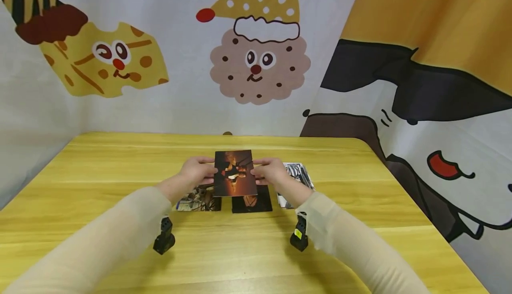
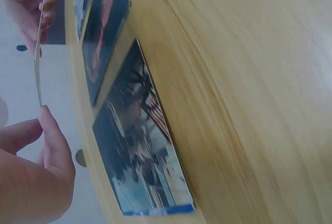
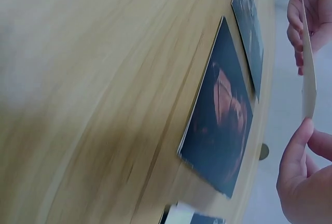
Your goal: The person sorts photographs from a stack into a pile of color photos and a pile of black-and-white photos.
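Note:
A dark photo card (image 1: 235,174) with an orange-lit figure is held up off the table between both hands. My left hand (image 1: 194,172) pinches its left edge, thumb against fingers. On the opposite edge, my right hand (image 1: 272,172) pinches in the same way. In both wrist views the card (image 2: 37,63) appears almost edge-on. Below it lie a colourful picture card (image 2: 142,146) on the left and a dark card pile (image 3: 220,110) in the middle, partly hidden by the held card. Beside the right hand is a pile of black-and-white cards (image 1: 298,174), partly covered by that wrist.
The piles lie in a row on a wooden table (image 1: 240,254). Behind its far edge hangs a curtain (image 1: 180,112) printed with cartoon figures. A small black device (image 1: 164,236) sits at the left wrist, and another black device (image 1: 299,236) at the right.

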`<action>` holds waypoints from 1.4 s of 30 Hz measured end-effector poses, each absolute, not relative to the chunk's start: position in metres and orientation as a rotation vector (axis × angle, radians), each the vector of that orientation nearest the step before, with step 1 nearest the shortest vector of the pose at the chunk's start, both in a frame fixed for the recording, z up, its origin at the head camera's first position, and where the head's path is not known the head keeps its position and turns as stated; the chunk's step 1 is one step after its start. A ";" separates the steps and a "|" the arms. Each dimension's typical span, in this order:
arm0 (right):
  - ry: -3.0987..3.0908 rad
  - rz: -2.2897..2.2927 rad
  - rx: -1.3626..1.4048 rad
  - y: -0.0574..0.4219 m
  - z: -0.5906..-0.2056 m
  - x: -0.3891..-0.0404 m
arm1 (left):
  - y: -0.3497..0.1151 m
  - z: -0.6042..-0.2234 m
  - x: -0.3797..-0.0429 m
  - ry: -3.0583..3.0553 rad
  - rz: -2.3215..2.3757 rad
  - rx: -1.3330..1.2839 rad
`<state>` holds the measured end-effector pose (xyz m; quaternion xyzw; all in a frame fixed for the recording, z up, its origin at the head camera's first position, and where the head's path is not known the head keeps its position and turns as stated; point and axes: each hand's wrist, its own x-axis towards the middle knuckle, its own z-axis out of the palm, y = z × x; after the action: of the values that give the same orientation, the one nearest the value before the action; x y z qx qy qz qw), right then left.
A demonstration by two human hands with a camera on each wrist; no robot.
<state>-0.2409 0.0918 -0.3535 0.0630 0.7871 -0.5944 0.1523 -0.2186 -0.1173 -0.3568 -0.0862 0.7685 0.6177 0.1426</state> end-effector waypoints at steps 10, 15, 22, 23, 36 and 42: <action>2.236 -1.777 0.177 0.071 -0.358 -0.238 | -0.134 -0.358 -0.217 2.268 1.736 -0.263; 2.215 -1.796 0.166 0.064 -0.361 -0.236 | -0.140 -0.358 -0.213 2.282 1.729 -0.272; 2.215 -1.777 0.140 0.053 -0.364 -0.235 | -0.146 -0.357 -0.208 2.336 1.668 -0.262; 2.215 -1.770 0.144 0.052 -0.364 -0.234 | -0.147 -0.357 -0.207 2.344 1.659 -0.263; 2.172 -1.734 0.169 0.037 -0.378 -0.235 | -0.158 -0.366 -0.205 2.395 1.599 -0.310; 2.160 -1.724 0.161 0.032 -0.386 -0.235 | -0.162 -0.370 -0.206 2.384 1.635 -0.363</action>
<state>-0.2349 0.0325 -0.3861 0.0573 0.7667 -0.6120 0.1853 -0.2060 -0.1623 -0.3703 -0.1238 0.8129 0.5575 0.1139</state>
